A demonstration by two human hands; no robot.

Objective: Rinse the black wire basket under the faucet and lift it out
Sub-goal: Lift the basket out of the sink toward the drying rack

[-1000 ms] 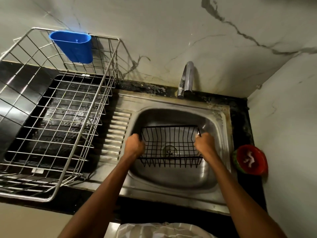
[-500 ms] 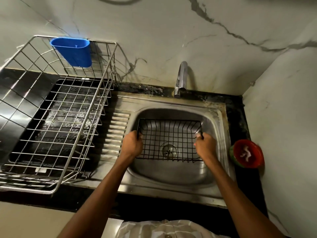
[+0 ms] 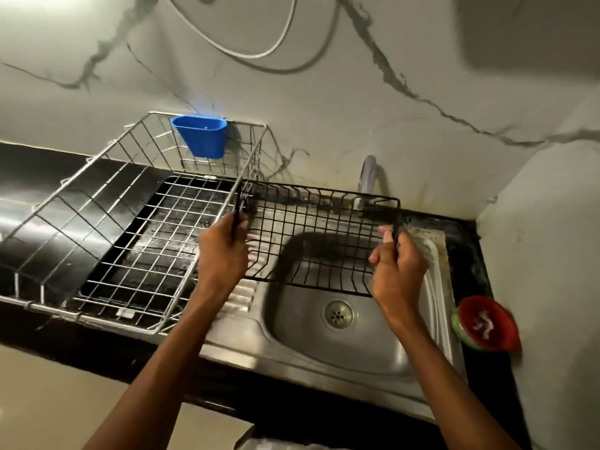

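I hold the black wire basket [image 3: 319, 235] up in the air above the sink [image 3: 431, 358], clear of the basin, with its open top facing up and its far rim near the spout of the faucet [image 3: 368, 177]. Its left end sits right at the corner of the silver dish rack [image 3: 107, 241]; whether the two wires touch there I cannot tell. My left hand [image 3: 224, 251] grips the left end wall, fingers curled round the wire with the thumb on the inner side. My right hand [image 3: 397, 264] grips the right end wall the same way, fingers folded tight around the upright wire and the thumb tip showing on the inside. Below the basket the basin lies bare, with the round drain [image 3: 338, 315] showing between my forearms. The rack stands on the dark counter [image 3: 48, 177] to the left of the sink, and a blue plastic cup [image 3: 201, 136] hangs on its back rim against the marble wall [image 3: 324, 102]. At the right edge of the sink, by the side wall, sits a small red dish [image 3: 487, 323] holding something pale.
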